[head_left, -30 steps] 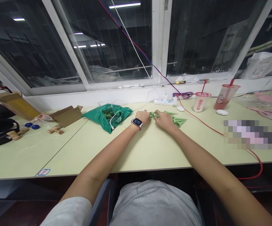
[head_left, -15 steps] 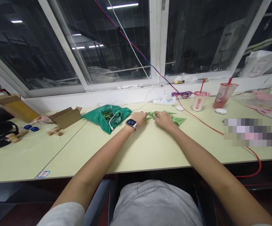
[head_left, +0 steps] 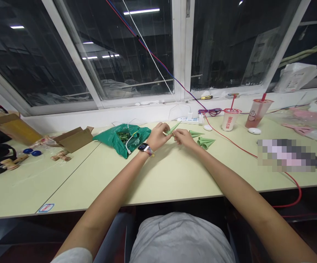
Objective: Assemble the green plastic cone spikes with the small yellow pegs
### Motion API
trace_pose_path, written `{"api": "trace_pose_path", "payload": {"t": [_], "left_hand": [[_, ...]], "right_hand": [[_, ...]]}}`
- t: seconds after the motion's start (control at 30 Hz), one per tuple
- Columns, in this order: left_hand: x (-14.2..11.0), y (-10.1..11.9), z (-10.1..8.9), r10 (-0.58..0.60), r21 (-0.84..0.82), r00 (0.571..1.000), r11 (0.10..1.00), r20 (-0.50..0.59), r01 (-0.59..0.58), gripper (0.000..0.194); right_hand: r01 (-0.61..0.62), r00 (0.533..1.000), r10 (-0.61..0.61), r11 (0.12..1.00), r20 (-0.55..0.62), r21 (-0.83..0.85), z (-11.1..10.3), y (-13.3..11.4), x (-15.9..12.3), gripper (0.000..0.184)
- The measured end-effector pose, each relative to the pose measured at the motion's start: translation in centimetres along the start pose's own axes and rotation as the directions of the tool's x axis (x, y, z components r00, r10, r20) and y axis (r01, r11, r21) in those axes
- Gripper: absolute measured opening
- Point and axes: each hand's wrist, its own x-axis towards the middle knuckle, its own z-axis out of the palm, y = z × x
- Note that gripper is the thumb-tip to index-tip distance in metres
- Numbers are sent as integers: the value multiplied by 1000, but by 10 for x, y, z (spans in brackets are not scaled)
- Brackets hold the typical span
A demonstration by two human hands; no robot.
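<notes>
Okay: green cone [head_left: 174, 128] in two-hand pinch, mid-table

Head view only. L hand [head_left: 158, 137], watch on wrist [head_left: 145, 148], and R hand [head_left: 183, 138] meet over the table, fingers curled almost shut, both holding the cone's wide end. Cone sits between them, thin tip angled up and right, clear of the tabletop [head_left: 114, 179]. Exact finger grip hard to tell, wide end mostly hidden by fingers.

Step in hand, by the look: shaping this one cone. Next move seems to call for a firm, even pinch so it doesn't spring open.

Just right of R hand lies a small bunch of more green cones [head_left: 203, 141], close enough to get nudged. Left of L hand: green plastic bag [head_left: 122, 139] w/ leaves inside, white cable across it. Further left: cardboard box [head_left: 75, 139], wooden pieces [head_left: 61, 156], two blue caps [head_left: 29, 152].

Behind: power strip [head_left: 189, 120], paper cup [head_left: 228, 120], plastic cup w/ straw [head_left: 256, 113], white mouse [head_left: 254, 130], red cable [head_left: 233, 145]. Blurred patch on right, can't tell what's there.
</notes>
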Motion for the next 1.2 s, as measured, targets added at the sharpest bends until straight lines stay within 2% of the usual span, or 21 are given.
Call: {"api": "trace_pose_path", "payload": {"t": [0.07,0.13,0.2,0.27,0.33,0.4,0.5,0.7,0.8,0.93,1.0,1.03,1.1,1.17,1.2], "left_hand": [[-1,1,10,-30,-101,998,995,-48,25,21],[-2,2,19,-109,-222,991,971,-75,90,27],[-3,1,26,-192,-401,981,900,-10,172,32],[-5,-1,29,-240,-572,965,780,103,255,36],[-8,-4,31,-275,-666,946,674,173,318,41],[-10,-7,30,-320,-694,928,624,193,359,43],[-13,-8,29,-351,-705,917,601,191,377,42],[-11,-4,26,-411,-715,893,567,185,409,41],[-12,-2,22,-409,-691,902,613,137,383,40],[-13,6,22,-274,-530,959,825,-74,195,35],[-12,8,21,-223,-453,966,880,-133,141,31],[-10,6,19,-238,-454,960,879,-147,148,29],[-7,-4,10,-364,-543,917,809,-162,226,25],[-5,-19,-6,-581,-679,789,663,-200,316,21],[-5,-26,-15,-634,-717,747,615,-201,329,20]], "right_hand": [[22,1000,-21,998,-6,60,0,2,2,35],[45,999,-45,998,-19,45,-2,4,3,36],[41,999,-41,999,-7,8,-4,6,2,38],[32,999,-32,999,30,-23,-5,5,0,39],[43,995,-38,997,87,-58,-4,3,-2,39],[73,986,-58,993,157,-93,-3,0,-5,38],[102,972,-77,990,222,-103,-1,-5,-7,37],[134,975,-110,984,194,-114,0,-11,-8,37],[73,972,-76,997,222,23,1,-13,-6,38],[-121,957,35,950,289,288,1,-18,-4,37],[-152,949,40,927,312,344,-1,-19,-4,35],[-140,951,29,927,308,348,-3,-20,-4,35],[-73,970,-4,948,241,311,-11,-19,-3,36],[-6,996,-18,963,88,269,-23,-17,-1,37],[3,1000,0,960,-10,280,-30,-16,1,36]]}}
